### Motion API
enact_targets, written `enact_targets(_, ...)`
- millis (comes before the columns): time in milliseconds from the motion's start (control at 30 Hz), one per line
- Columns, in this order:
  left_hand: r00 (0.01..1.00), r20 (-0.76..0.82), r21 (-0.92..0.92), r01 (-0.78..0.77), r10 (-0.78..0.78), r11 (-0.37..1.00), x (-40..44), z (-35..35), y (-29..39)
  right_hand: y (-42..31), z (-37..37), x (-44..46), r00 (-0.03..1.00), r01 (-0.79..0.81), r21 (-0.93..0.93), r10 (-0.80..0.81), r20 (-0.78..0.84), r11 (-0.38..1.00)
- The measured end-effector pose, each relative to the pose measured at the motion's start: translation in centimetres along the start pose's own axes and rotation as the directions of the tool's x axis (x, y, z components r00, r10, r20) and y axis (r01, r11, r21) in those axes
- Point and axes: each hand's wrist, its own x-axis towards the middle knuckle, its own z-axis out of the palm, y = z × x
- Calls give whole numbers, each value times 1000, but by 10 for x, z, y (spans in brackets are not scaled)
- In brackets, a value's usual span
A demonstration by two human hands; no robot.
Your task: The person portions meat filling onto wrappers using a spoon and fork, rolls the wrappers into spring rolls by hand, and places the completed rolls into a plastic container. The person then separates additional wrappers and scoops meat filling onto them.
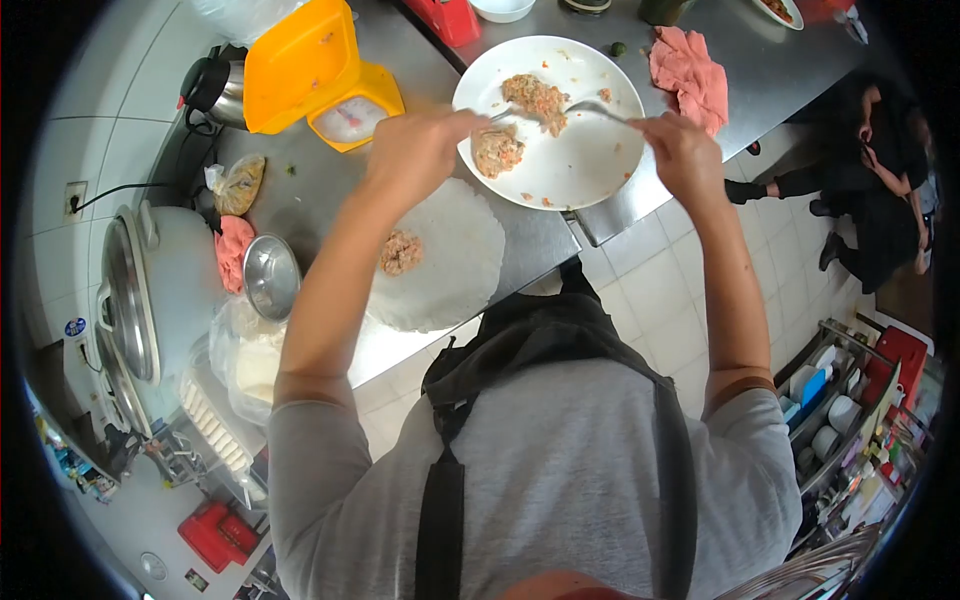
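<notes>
A wide white plate (605,170) holds two clumps of chopped filling (535,95) and some scattered bits. My left hand (425,145), slightly blurred, is closed on the handle of a metal spoon (505,114) over the plate's left side. From the right, my right hand (682,155) grips a second metal spoon (597,107), whose tip meets the upper clump. Below my left hand, a round, thin sheet of pale dough (455,255) lies on the steel counter. A mound of the same-looking filling (401,253) sits on it, beside my left forearm.
A yellow kitchen scale (355,105) stands behind my left hand. Pink cloth (690,75) lies right of the plate. Left are a metal bowl (271,277), a bagged yellowish food (238,185) and a large lidded cooker (170,290). Other people (880,190) are at the right.
</notes>
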Motion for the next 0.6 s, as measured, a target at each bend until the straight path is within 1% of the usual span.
enact_targets(33, 998, -57, -29, -3, 1, 1000, 10, 2, 6, 0, 7, -4, 997, 80, -7, -80, 3, 997)
enact_targets(67, 998, -60, -28, -8, 6, 1000, 17, 10, 9, -9, 12, -15, 997, 78, 28, -77, -7, 997)
enact_targets(133, 995, -73, 93, -56, 63, 994, 23, 34, 11, -28, 8, -30, 1000, 19, 91, -20, 7, 996)
enact_targets(200, 997, -42, 73, -68, 71, 995, 15, 44, 8, -34, 2, -40, 999, 2, 115, -7, 47, 993)
enact_targets(267, 997, -12, 58, -80, 81, 995, 6, 43, -1, -37, -8, -43, 995, -92, 114, 86, 54, 989)
enact_targets(300, 998, 13, 32, -63, 63, 998, 0, 36, -8, -38, -10, -41, 995, -93, 114, 87, 56, 989)
enact_targets(367, 998, 40, 5, -39, 39, 999, -13, 27, -15, -41, -13, -38, 994, -101, 250, 105, -5, 963)
enact_targets(433, 999, 30, -74, -12, 14, 997, -23, 17, -17, -44, -5, -35, 997, -65, 262, 71, -16, 963)
enact_targets(500, 1000, 27, -55, 11, -9, 998, -28, 4, -21, -50, 6, -34, 999, -11, 275, 21, -34, 961)
enact_targets(533, 999, 29, -40, 33, -32, 999, -29, -1, -21, -52, 10, -34, 999, -11, 275, 21, -34, 961)
enact_targets(567, 999, 32, -41, 34, -32, 999, -30, -3, -20, -53, 15, -34, 1000, -3, 233, 1, 10, 972)
enact_targets(600, 1000, 12, 12, 12, -12, 1000, -33, -5, -18, -54, 19, -36, 998, 7, 193, -18, 57, 981)
